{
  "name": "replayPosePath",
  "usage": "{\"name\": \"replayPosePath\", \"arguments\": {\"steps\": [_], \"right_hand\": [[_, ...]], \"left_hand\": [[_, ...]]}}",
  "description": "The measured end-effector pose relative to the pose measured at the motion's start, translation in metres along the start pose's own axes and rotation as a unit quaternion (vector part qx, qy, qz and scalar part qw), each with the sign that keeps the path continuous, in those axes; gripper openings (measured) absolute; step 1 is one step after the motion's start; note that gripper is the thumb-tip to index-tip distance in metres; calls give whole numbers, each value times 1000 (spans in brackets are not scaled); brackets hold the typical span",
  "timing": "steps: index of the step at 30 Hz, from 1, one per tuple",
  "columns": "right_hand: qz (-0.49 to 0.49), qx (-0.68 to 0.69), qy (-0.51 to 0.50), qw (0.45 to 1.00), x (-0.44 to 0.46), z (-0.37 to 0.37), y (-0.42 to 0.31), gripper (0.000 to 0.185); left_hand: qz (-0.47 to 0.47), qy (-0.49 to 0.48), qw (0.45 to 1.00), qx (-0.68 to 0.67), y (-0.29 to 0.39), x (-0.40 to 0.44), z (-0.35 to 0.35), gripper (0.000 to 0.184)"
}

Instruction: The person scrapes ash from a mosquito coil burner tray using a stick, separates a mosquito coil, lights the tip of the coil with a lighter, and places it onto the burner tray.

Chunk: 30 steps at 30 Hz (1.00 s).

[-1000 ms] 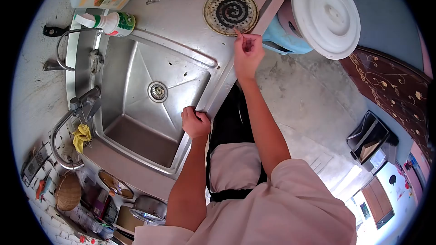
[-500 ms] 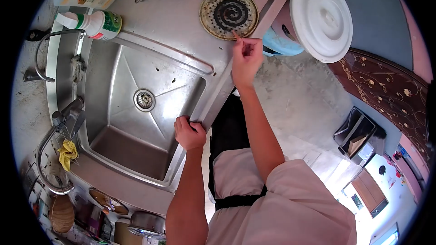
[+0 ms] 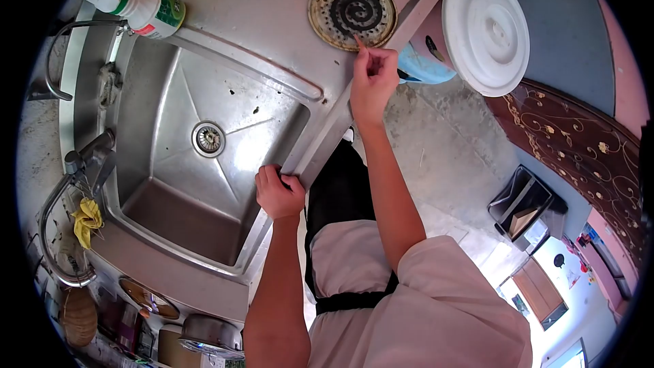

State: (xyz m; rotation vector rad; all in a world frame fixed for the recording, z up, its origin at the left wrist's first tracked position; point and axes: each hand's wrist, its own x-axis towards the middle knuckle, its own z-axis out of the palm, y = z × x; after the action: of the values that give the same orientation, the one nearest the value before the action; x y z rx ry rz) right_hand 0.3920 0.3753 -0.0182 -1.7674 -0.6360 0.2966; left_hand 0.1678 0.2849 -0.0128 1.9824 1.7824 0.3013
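Note:
My right hand [image 3: 374, 88] is closed at the near edge of the steel counter, with its index finger extended to the rim of a round, stained metal tin [image 3: 352, 12]. A black spiral coil [image 3: 357, 11] lies in the tin. Whether anything small is pinched between those fingers is too small to tell. My left hand [image 3: 280, 193] is curled over the front rim of the steel sink [image 3: 194, 105], left of the right hand and below it in view. The sink holds a few dark specks around its drain [image 3: 208, 139].
A spray bottle [image 3: 146, 12] stands behind the sink, near the curved faucet [image 3: 82, 163] with a yellow cloth [image 3: 86, 223]. A white-lidded bucket [image 3: 486, 33] is beside the counter at right. A black bin [image 3: 526, 206] sits on the floor.
The head view has shifted, so the sink and bottle sit further left. My right hand remains at the tin's rim and my left hand at the sink's edge.

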Motion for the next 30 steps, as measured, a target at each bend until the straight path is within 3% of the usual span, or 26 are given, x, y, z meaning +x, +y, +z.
{"name": "replayPosePath", "arguments": {"steps": [30], "right_hand": [[-23,16,26,999,2,3,3,11]], "left_hand": [[-3,4,1000,6,0,0,1,15]]}}
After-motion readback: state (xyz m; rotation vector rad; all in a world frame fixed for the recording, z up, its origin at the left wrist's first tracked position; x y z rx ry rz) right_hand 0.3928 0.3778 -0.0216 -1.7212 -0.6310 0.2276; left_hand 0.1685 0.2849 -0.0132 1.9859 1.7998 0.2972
